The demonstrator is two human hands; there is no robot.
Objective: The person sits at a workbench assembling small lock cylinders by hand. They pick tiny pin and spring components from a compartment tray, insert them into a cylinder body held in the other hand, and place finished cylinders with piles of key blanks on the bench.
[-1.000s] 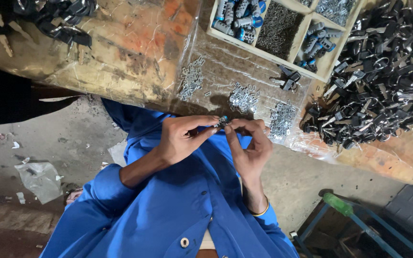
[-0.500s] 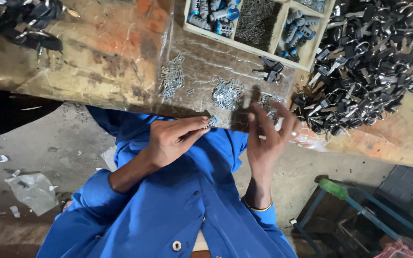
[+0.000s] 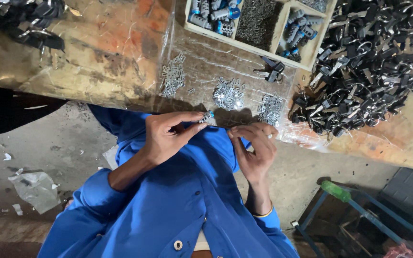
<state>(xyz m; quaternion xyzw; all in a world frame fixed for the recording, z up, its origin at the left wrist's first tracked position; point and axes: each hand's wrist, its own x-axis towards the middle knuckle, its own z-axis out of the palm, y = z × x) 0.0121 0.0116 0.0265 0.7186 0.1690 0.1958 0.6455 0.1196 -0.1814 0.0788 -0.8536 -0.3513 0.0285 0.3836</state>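
The left hand (image 3: 166, 138) pinches a small metal part (image 3: 208, 117) in its grip near the counter (image 3: 111, 62). The right hand (image 3: 256, 150) curls just right of it; whether its grip holds anything, I cannot tell.

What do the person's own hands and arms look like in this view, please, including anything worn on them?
Both hands are bare, without gloves. The left hand comes out of a bright blue sleeve pushed up along the forearm. The right hand wears a ring on one finger and a thin gold-coloured bangle at the wrist, where a matching blue sleeve begins. The garment shows a round pale button.
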